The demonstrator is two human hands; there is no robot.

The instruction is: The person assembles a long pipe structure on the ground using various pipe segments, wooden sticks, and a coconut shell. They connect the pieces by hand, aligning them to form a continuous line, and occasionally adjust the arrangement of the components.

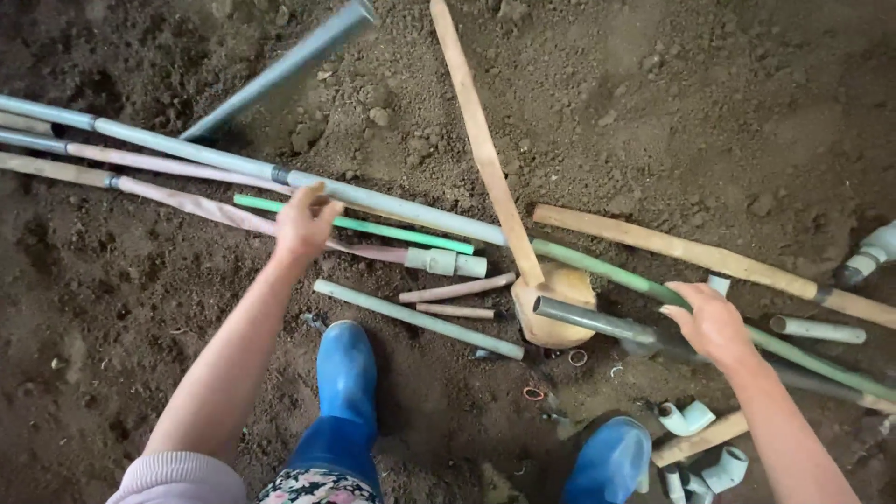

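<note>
Grey pipes lie unjoined on soil; your left hand reaches open, right hand grips a dark pipe. Fittings wait loose.

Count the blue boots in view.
2. One blue boot stands on the soil below the left hand, beside a grey pipe. The other boot is at the bottom edge, below the right hand, partly cut off.

Soft even daylight, faint shadows, sharp focus.
</note>
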